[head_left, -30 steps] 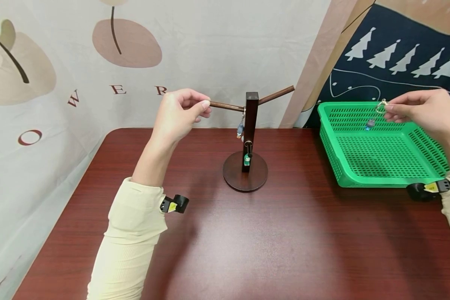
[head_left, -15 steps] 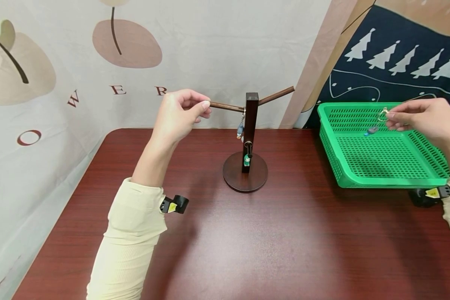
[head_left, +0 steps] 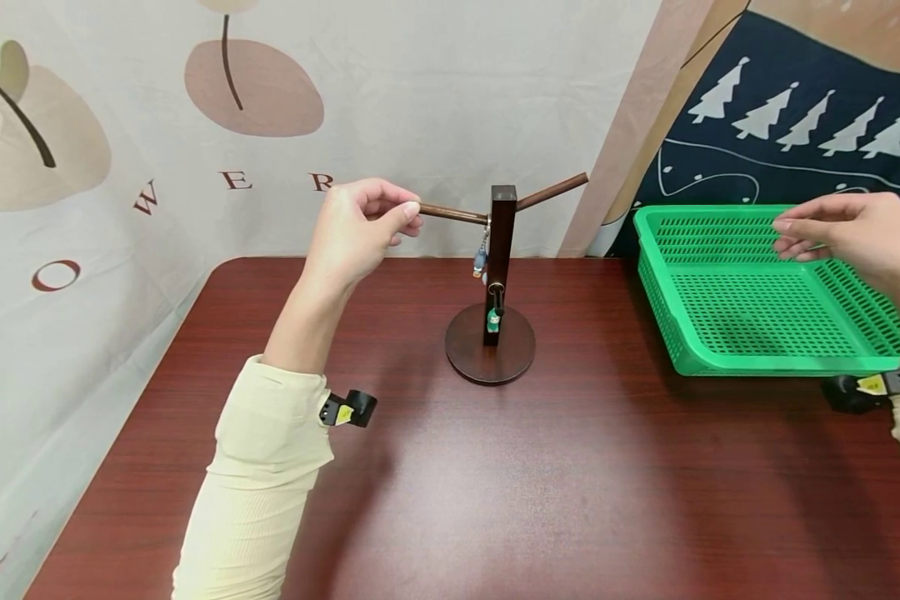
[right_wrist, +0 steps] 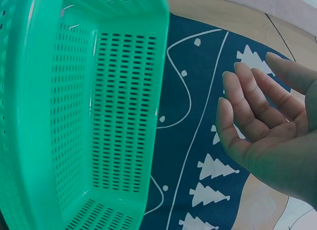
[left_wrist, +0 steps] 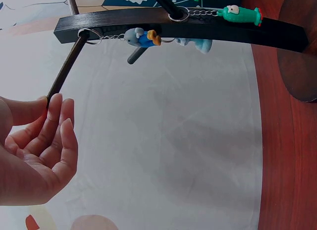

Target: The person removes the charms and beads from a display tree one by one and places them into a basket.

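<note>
My left hand pinches the tip of a dark wooden peg on the upright stand. On that peg, close to the post, hangs a keychain with a grey-blue figure. A keychain with a green figure hangs from a lower peg, and part of a pale blue figure shows behind the post. My right hand hovers over the green basket, fingers loosely bent and apart, holding nothing. Small pale glints show at one end inside the basket, too unclear to name.
The stand's round base rests on the reddish-brown table. Another bare peg slants up to the right. A printed cloth hangs behind the table, with a dark tree-patterned one behind the basket.
My right hand has lowered slightly over the basket and let go of a keychain with a grey-blue figure, which no longer shows beneath it. My left hand has stayed on the peg.
</note>
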A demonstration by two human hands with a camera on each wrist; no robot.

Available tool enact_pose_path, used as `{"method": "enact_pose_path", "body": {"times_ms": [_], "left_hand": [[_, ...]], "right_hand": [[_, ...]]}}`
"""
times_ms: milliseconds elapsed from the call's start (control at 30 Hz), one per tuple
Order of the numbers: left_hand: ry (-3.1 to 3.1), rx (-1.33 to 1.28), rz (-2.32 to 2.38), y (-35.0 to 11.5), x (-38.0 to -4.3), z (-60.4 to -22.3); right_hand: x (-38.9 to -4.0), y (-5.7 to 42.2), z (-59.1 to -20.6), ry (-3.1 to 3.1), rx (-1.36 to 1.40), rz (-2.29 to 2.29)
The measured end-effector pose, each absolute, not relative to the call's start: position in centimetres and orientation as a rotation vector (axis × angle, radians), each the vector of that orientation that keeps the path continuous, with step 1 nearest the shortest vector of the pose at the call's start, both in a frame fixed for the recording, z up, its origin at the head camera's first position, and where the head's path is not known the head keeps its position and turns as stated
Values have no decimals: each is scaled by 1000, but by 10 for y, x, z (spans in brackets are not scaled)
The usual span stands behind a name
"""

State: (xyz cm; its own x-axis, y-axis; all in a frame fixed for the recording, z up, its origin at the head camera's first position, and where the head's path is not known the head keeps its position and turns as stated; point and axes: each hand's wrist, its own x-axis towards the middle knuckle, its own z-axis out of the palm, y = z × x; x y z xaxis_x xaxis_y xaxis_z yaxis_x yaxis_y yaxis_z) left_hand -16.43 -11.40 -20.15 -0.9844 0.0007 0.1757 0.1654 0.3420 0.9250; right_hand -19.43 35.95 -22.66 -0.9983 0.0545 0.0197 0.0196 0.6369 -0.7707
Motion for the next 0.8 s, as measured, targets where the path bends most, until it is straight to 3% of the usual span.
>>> {"method": "enact_pose_path", "body": {"times_ms": [800], "left_hand": [[-2456,-151,-1724,-114,-164,-201]], "right_hand": [[-189,338,-217,-2819,111,1395]]}}
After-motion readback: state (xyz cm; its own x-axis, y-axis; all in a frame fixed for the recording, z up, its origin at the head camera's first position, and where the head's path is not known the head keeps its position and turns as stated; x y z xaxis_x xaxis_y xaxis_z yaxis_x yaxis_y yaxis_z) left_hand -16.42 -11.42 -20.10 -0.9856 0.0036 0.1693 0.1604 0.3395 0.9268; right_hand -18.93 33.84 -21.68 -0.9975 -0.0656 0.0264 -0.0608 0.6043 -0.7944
